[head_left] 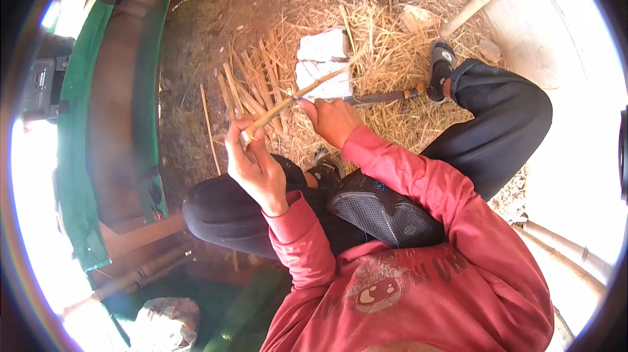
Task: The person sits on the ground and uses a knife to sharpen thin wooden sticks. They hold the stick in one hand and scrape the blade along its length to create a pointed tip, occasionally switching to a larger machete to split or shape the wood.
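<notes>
Left grip (254, 163) clasps one end of a stick (271, 114). Right grip (333, 122) sits beside the stick. Right of this grip: a long dark tool (379, 97). Beyond: white blocks (323, 46), straw (386, 41).

Red sweatshirt (432, 293), black trousers (507, 106)

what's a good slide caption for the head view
Left hand holds a stick, right hand near its middle, above scattered straw.
</notes>
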{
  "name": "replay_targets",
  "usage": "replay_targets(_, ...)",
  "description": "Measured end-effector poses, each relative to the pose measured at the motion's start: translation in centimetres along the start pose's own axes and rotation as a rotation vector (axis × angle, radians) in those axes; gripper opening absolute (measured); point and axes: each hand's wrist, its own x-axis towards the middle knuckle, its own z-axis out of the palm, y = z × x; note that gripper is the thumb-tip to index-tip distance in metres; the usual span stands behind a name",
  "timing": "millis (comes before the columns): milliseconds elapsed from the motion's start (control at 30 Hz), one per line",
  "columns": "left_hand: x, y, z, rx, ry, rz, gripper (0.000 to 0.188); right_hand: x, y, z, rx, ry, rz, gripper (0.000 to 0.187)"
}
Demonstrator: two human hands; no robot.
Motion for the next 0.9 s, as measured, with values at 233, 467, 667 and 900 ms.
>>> replay_targets(233, 0.0, -0.3, 0.1, -0.030, 0.029, 0.055, 0.019, -1.7, 0.2, 0.0, -0.025, -0.130, 0.084, 0.063)
replay_targets(467, -0.4, 0.6, -0.6, 0.064, -0.054, 0.068, 0.019, -0.1, 8.0, 3.8, -0.166, -0.125, 0.195, 0.065)
replay_targets(667, 1.0, 0.7, 0.6, -0.039, -0.015, 0.131, 0.021, 2.5, 10.6, 5.2, 0.167, -0.206, 0.292, 0.075)
replay_targets(900, 0.6, 0.1, -1.4, 0.144, -0.045, 0.179, 0.024, -2.6, -0.8, -1.7, 0.182, -0.199, -0.296, 0.049)
